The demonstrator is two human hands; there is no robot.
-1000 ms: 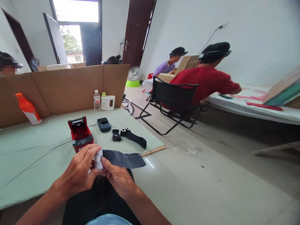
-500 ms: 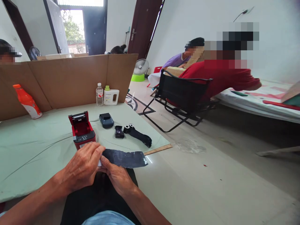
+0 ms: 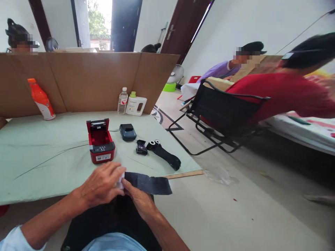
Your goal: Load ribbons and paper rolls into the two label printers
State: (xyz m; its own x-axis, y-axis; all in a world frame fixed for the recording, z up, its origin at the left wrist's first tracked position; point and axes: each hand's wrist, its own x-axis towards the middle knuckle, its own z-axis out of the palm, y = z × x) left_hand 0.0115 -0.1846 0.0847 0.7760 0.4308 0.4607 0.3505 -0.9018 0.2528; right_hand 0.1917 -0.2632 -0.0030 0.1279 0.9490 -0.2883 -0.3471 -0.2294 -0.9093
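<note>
Low in front of me, at the table's near edge, both hands meet on a small white roll [image 3: 120, 181]. A dark strip [image 3: 149, 183] stretches to the right from it, its far end loose. My left hand [image 3: 103, 182] has its fingers around the roll's left side. My right hand [image 3: 140, 198] pinches the roll and the start of the strip, thumb on top. Just beyond my hands stands a red and black label printer [image 3: 102, 148] with its lid raised and its red bay exposed. Fingertips under the roll are hidden.
On the pale green table [image 3: 65, 132] lie a smaller dark device [image 3: 127, 132], a black spool [image 3: 141, 147] and a black ribbon [image 3: 167, 157] with two rolls. Bottles stand against a cardboard screen [image 3: 96, 80]. A person in red [image 3: 282, 94] sits at right by a folding chair [image 3: 227, 108].
The view has shifted, so the table's things appear farther right. My left fingers have loosened and lifted slightly, showing more of the white roll. The person in red has leaned.
</note>
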